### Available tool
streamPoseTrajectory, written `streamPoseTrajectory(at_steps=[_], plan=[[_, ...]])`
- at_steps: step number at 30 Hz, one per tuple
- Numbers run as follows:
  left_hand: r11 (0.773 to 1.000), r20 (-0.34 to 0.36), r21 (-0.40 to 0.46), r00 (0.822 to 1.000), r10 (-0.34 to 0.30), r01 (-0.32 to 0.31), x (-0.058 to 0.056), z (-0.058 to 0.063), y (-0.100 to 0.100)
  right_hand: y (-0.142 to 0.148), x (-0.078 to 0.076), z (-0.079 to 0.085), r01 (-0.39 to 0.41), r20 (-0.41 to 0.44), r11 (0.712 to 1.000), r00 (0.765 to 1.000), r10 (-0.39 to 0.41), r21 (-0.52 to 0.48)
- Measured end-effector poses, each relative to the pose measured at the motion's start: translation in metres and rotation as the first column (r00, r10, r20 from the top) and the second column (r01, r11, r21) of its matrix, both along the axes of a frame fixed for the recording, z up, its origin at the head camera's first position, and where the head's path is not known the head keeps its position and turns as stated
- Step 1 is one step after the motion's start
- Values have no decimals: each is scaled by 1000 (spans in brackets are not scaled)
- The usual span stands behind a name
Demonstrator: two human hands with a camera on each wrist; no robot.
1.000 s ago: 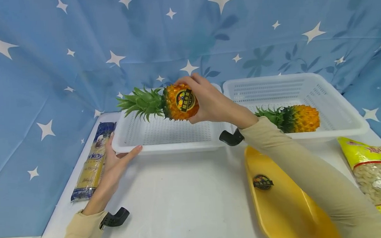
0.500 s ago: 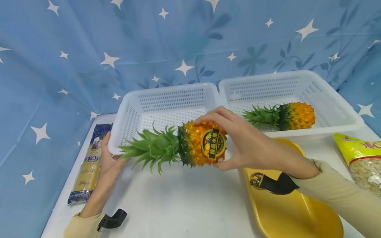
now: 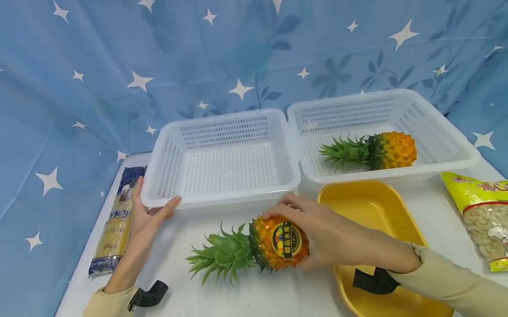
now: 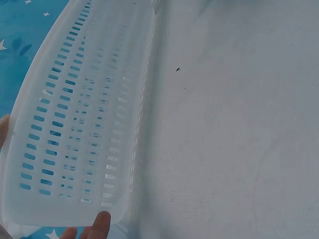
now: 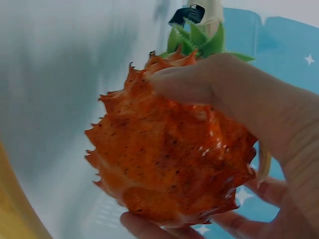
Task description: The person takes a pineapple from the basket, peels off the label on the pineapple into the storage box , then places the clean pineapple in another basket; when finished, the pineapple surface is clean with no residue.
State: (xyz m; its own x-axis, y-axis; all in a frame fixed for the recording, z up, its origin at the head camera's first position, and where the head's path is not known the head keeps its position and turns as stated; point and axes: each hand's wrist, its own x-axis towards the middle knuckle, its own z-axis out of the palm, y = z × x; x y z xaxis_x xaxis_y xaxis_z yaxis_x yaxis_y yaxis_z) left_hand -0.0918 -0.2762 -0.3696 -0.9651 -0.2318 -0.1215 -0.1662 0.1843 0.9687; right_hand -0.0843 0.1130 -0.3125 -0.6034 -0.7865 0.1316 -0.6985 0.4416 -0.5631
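Note:
My right hand (image 3: 327,231) grips the orange end of a small pineapple (image 3: 260,246), its green crown pointing left, in front of the left white basket. A round black label is on the fruit. Up close in the right wrist view, thumb and fingers wrap the pineapple's spiky body (image 5: 169,149). My left hand (image 3: 147,221) holds the near left corner of the left white basket (image 3: 238,196), thumb on the rim and fingers along the outside. The basket's slotted wall (image 4: 55,119) fills the left of the left wrist view, with fingertips at its lower corner.
A second pineapple (image 3: 393,150) lies in the right white basket (image 3: 410,171). A yellow basin (image 3: 359,198) sits partly under my right forearm. A long pasta packet (image 3: 115,228) lies at the left, and a yellow-topped bag of pasta (image 3: 499,227) at the right. Behind hangs a blue star-patterned curtain.
My right hand has brought the pineapple from over the left basket toward me, to the table area in front of it. The left hand stays at the basket's corner.

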Motion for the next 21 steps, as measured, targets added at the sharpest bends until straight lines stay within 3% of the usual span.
streamPoseTrajectory(at_steps=[5, 13, 19, 21], plan=[[1000, 2, -17, 1000, 5, -5, 2, 0, 1, -2, -1, -9, 7, 28, 1000, 1000, -7, 13], [983, 28, -182, 1000, 6, -1, 8, 1, -1, -3, -1, -18, 34, 87, 996, 995, -41, 87], [938, 3, -343, 998, 58, -53, 8, 11, 4, -4, -3, -17, 36, 116, 993, 992, -49, 110], [912, 10, -404, 997, 79, -68, 10, 18, 6, -6, -5, -16, 30, 116, 993, 992, -44, 117]])
